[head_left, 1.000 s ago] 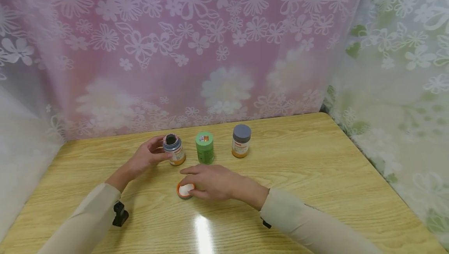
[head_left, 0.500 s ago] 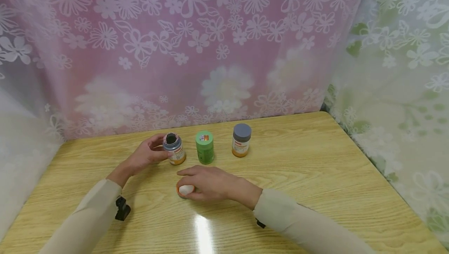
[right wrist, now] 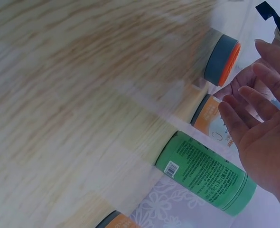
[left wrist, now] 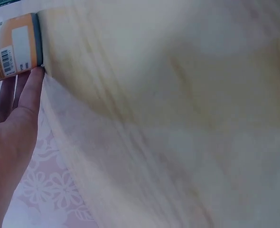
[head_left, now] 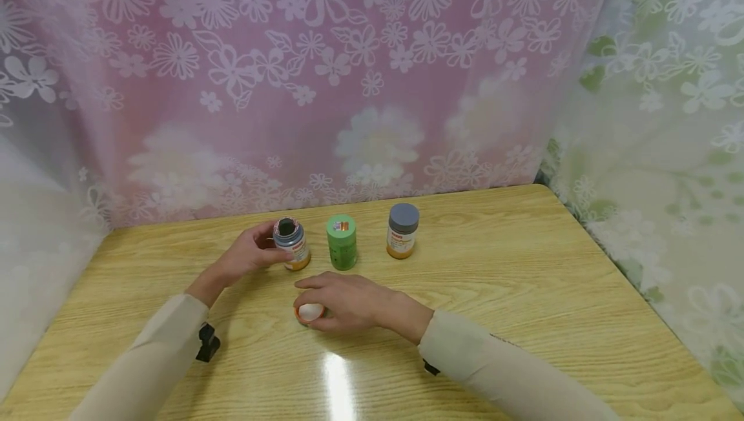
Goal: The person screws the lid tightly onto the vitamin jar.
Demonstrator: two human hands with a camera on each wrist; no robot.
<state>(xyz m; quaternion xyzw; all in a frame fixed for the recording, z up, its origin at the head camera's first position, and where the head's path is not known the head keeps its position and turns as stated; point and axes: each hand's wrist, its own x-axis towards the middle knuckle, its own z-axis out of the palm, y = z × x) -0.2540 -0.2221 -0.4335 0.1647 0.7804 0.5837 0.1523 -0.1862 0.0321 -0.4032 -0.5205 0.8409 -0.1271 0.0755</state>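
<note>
In the head view my left hand (head_left: pixel 248 256) grips an uncapped supplement bottle (head_left: pixel 298 253) with a white and orange label, standing at the left of a row. Torn foil rings its dark mouth. The left wrist view shows those fingers against the bottle's (left wrist: pixel 14 47) side, low down. My right hand (head_left: pixel 349 305) hovers over a grey screw cap (head_left: pixel 310 312), which lies upside down with its orange rim and white inside facing up. From the right wrist, this cap (right wrist: pixel 221 59) sits on the table, apart from the loosely bent fingers (right wrist: pixel 232 118).
A green bottle (head_left: pixel 341 243) with a lighter green cap stands right of the gripped one. Further right is a grey-capped supplement bottle (head_left: pixel 402 232). All stand on a wood-grain table (head_left: pixel 523 292), with floral curtains (head_left: pixel 372 85) behind and at both sides.
The right hand has shifted slightly left, its fingers spreading further over the cap. The left hand keeps its grip on the bottle. The view has shifted slightly.
</note>
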